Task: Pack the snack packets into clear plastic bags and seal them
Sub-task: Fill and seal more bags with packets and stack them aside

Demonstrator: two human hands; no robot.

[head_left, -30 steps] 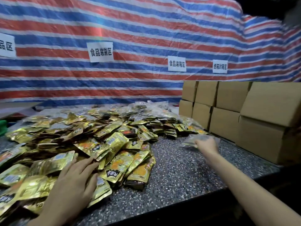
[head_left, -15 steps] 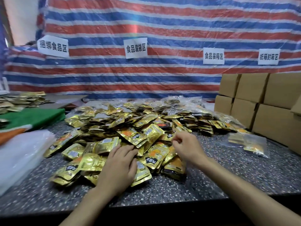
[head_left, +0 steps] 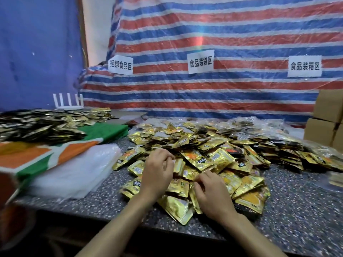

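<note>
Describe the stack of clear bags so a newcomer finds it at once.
Start at the speckled table below the striped tarp. Left of the gold packet heap, the stack of clear bags lies flat against a green-and-orange cloth. It alone is milky, translucent and unprinted.

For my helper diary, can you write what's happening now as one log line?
step: gathering | left grip: holds snack packets upright | right grip: on pile, hold unclear | clear plastic bags: stacked left, untouched

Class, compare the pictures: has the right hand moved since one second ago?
Yes: the right hand came left, away from the cardboard boxes, onto the packet pile.
</note>
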